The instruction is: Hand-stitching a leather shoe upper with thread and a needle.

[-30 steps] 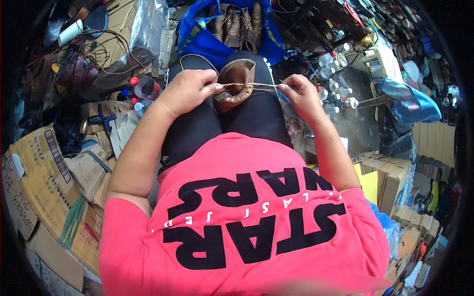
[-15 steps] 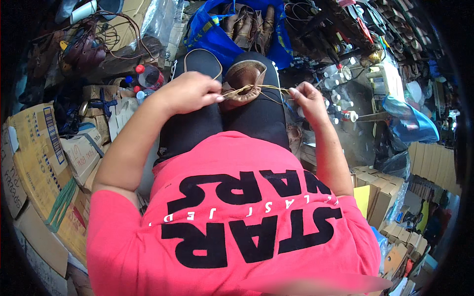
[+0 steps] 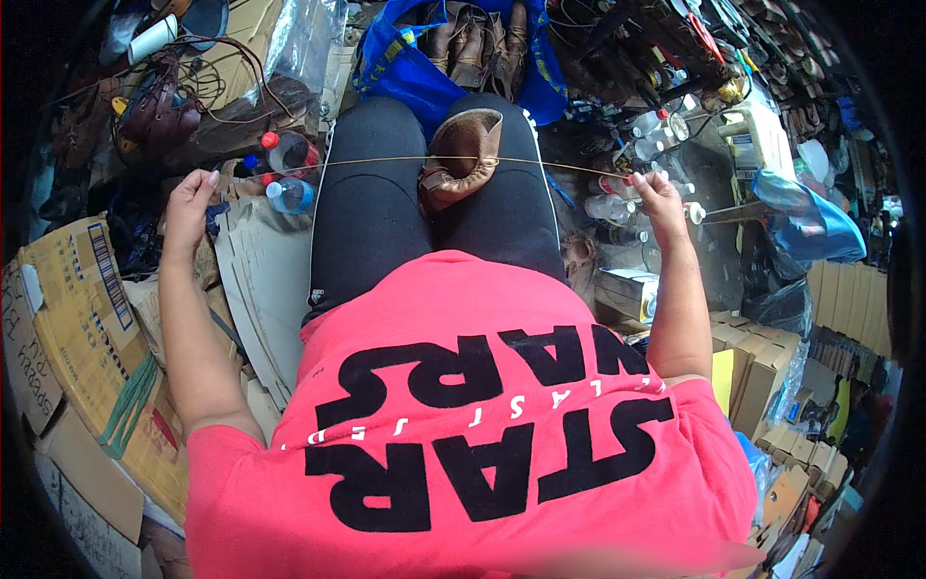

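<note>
A thin tan thread [image 3: 376, 159] runs nearly straight and taut across my thighs. Its left end reaches my left hand [image 3: 188, 210], closed in a pinch out beyond my left leg. The other end is pinched between thumb and fingers of my right hand [image 3: 663, 206], out past my right leg. Midway, the thread crosses a brown leather shoe [image 3: 473, 177], which rests between my thighs with its gathered edge curling up. Neither hand touches the shoe.
Ahead of my knees is a blue bag [image 3: 391, 72] holding several brown leather shoes [image 3: 473, 53]. Plastic bottles [image 3: 289, 154] stand at the left, and more bottles [image 3: 610, 207] lie at the right. Cardboard boxes [image 3: 87, 289] are stacked at the left; cartons [image 3: 762, 367] stand at the right.
Both hands have moved apart, the left much farther outward. The looped, bunched thread over the shoe is now pulled out into one straight line.
</note>
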### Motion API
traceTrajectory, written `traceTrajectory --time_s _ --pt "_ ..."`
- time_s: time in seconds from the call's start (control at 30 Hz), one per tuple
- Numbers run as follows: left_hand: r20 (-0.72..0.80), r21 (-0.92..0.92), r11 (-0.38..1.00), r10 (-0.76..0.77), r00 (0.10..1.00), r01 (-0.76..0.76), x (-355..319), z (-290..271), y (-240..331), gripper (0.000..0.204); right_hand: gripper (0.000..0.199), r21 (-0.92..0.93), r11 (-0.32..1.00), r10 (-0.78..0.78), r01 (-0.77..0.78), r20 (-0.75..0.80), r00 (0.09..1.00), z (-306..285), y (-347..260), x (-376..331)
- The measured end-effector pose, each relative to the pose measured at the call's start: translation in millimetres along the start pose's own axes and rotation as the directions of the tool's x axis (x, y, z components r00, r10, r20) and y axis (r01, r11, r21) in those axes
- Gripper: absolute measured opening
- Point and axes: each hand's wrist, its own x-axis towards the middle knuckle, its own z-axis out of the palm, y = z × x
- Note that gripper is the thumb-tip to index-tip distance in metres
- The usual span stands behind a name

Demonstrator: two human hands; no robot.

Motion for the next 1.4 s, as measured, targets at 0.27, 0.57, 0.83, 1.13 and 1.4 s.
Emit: traceTrajectory --time_s 0.27,0.57,0.83,1.13,1.4 --pt "0.065 0.162 0.858 0.484 0.873 -0.488 17.7 132.7 164.4 0.035 0.030 -0.085 0.972 -0.203 0.221 0.187 0.961 65.0 -66.7 -10.9" --pt "0.639 0.115 0.863 0.315 0.702 -0.492 58.8 232.9 220.4 0.028 0.016 -0.293 0.665 -0.524 0.687 0.472 0.709 137.1 -112.7 4.8" --pt "0.779 -0.301 0.954 0.242 0.578 0.006 68.2 239.7 199.4 0.026 0.013 -0.174 0.700 -0.584 0.693 0.418 0.696 149.9 -93.8 -8.5" --pt "0.844 -0.220 0.973 0.228 0.486 -0.074 69.0 236.5 204.6 0.032 0.017 -0.300 0.619 -0.609 0.726 0.401 0.684 148.0 -99.9 -34.6" --pt "0.851 -0.196 0.953 0.282 0.442 -0.230 71.8 235.1 210.6 0.028 0.021 -0.582 0.112 -0.478 0.805 0.679 0.558 157.9 -147.6 -48.0"
